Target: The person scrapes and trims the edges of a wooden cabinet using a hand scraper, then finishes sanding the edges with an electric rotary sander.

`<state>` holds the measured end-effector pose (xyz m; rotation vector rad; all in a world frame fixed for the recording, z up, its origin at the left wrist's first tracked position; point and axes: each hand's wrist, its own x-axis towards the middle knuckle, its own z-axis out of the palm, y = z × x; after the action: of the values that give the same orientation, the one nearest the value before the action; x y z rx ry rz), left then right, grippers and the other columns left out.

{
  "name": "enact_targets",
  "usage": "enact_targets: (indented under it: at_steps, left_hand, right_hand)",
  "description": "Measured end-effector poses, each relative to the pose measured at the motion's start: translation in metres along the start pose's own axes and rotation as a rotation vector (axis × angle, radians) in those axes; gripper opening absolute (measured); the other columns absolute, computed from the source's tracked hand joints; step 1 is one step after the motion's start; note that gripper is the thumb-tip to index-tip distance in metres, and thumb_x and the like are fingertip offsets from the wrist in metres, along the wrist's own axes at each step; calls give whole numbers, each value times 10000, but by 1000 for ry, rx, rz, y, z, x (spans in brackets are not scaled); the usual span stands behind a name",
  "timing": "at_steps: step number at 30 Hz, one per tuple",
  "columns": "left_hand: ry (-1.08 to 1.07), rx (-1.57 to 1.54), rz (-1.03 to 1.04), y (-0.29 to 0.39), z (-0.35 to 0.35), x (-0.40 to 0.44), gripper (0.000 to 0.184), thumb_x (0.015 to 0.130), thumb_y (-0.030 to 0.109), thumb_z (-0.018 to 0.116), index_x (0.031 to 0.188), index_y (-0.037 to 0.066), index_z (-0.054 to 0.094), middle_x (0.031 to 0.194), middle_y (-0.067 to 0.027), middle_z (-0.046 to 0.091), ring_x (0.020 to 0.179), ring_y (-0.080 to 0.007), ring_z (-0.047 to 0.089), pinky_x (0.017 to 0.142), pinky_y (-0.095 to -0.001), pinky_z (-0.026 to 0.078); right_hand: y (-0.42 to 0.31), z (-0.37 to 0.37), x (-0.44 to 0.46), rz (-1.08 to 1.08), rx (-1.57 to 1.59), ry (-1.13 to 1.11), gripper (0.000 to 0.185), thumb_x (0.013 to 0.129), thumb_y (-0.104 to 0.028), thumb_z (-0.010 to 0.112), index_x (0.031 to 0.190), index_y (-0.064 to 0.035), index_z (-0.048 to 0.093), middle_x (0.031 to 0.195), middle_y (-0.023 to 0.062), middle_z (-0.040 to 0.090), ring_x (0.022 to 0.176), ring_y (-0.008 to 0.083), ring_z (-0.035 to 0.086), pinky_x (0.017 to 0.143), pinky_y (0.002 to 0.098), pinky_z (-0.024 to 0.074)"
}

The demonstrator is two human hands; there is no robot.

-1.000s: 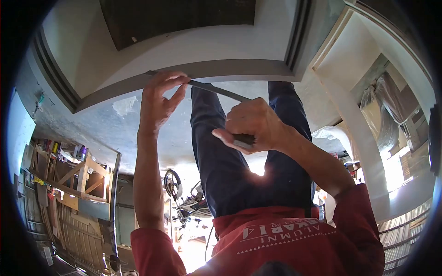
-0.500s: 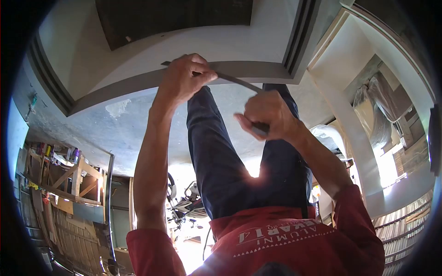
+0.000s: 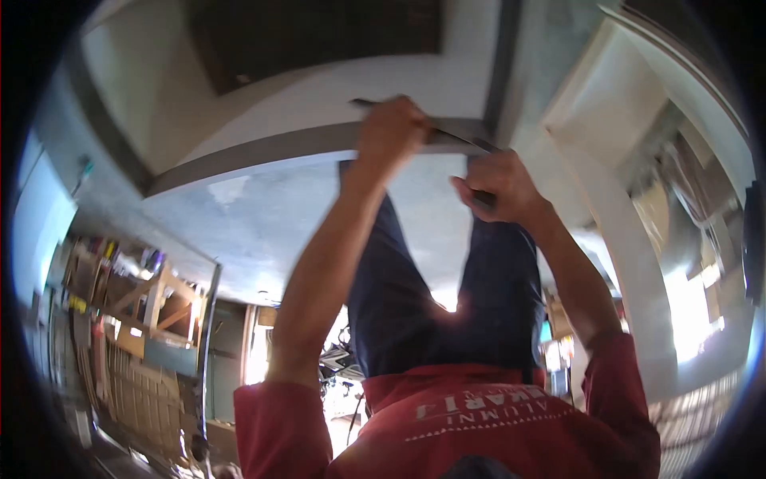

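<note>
My left hand (image 3: 392, 132) is closed around a long, narrow dark tool (image 3: 459, 137), near its far end, which sticks out past the hand. My right hand (image 3: 503, 182) grips the other end in a fist, and a dark handle-like end shows below the fingers. The tool's exact kind is not clear, as blur and my fingers hide much of it. Both hands are over or just in front of the near bar of a grey-brown frame (image 3: 263, 145). Whether the tool touches that bar, I cannot tell.
A dark panel (image 3: 319, 36) lies beyond the frame's bar. Wooden racks with odds and ends (image 3: 152, 299) are at the left. A pale wall edge (image 3: 614, 207) and plastic-wrapped items (image 3: 686, 188) stand at the right. The grey floor (image 3: 279, 215) spreads around my legs (image 3: 499, 279).
Both hands have moved rightward in the view with the tool, the left hand more, so they are closer together. The right hand is also slightly higher. The whole view has shifted and blurred.
</note>
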<state>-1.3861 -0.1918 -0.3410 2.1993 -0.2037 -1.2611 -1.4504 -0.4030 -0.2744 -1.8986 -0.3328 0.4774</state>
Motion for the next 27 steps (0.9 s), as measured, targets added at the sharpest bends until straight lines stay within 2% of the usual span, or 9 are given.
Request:
enact_targets:
  at_steps: [1,2,7,9,10,13,16,22,27]
  left_hand:
    - [67,-23,-31,0,3,-5,163,946,183,701,1039,102,807,1148,-152,753,1061,-354,711,912,-437,562]
    - [210,-153,125,-5,-2,-20,178,934,188,711,1050,81,794,1121,-145,759,1055,-355,713,945,-437,549]
    - [667,253,82,-91,-58,-104,346,947,151,677,1288,93,693,1304,-114,699,1285,-371,600,1101,-563,425]
    - [693,327,-138,-132,-80,-144,395,952,120,639,1347,128,656,1423,-99,622,1407,-362,501,1174,-668,310]
    - [661,391,-256,-153,-88,-160,424,946,133,654,1370,124,638,1429,-115,594,1426,-333,487,1208,-640,294]
    - [559,353,-203,-200,-97,-184,467,938,140,663,1401,112,609,1479,-112,559,1436,-316,475,1198,-612,327]
    - [420,395,-221,-185,-107,-184,558,910,182,697,1446,82,573,1512,-120,536,1448,-304,464,1179,-559,367]
    - [422,244,-65,-218,-125,-169,416,843,167,702,1253,96,687,1361,-138,637,1323,-323,578,1084,-535,467]
    - [393,2,-196,-240,-174,-205,470,837,197,661,1292,89,710,1271,-224,712,1224,-396,657,1059,-502,515]
  right_hand:
    - [2,1,4,11,-29,-13,379,816,-7,787,601,-82,484,577,71,495,513,285,528,494,416,398]
    - [0,2,0,29,-53,-32,348,817,-32,802,613,-87,525,587,67,525,537,281,561,515,417,432]
    - [-5,2,-5,49,-39,107,380,814,0,785,629,-59,458,605,111,472,521,327,492,503,431,367]
    - [-33,-5,-8,12,-110,134,415,820,40,755,621,-53,403,613,128,439,510,348,441,498,440,324]
    - [-48,-6,-13,24,-124,151,422,824,52,746,621,-56,392,611,123,422,505,342,426,494,441,310]
    - [-85,-4,-57,81,-216,172,437,844,69,725,623,-71,376,597,100,394,485,296,403,483,436,279]
    - [-123,9,-120,151,-345,273,448,869,54,713,615,-80,369,571,78,361,463,239,373,478,420,265]
    - [-216,76,-211,415,-379,500,440,971,-46,615,624,-49,343,570,105,337,487,267,367,498,440,248]
    - [-243,176,-245,593,-256,899,438,1030,-130,608,626,-37,466,592,104,504,523,248,467,522,432,331]
